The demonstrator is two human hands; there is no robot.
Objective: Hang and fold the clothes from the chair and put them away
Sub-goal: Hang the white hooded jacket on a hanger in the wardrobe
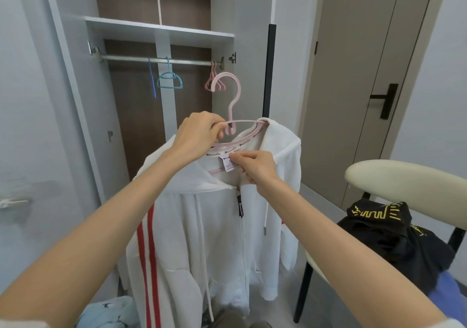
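At the middle of the view, before the open wardrobe, a white zip jacket [222, 239] with red stripes hangs on a pink hanger [233, 100]. The left hand [199, 130] grips this hanger at the foot of its hook, and its fingers cover the hanger's left shoulder; the right shoulder goes inside the collar. The right hand [255, 167] pinches the collar just beside the label, whose print is too small to read. The jacket's hem is cut off by the bottom edge. At 12 o'clock from the hands runs the wardrobe rail [126, 58], well above the hook and not touching it. On the rail hang a teal hanger [169, 80] and, at the right end, some pink hangers [213, 82], partly hidden behind the hook; between them a stretch of rail shows bare. At 3 to 4 o'clock stands a chair [404, 176], cut off by the right edge, its seat hidden under a black garment [394, 236] with yellow print. At 7 o'clock a pale blue cloth [108, 312] is only partly seen.
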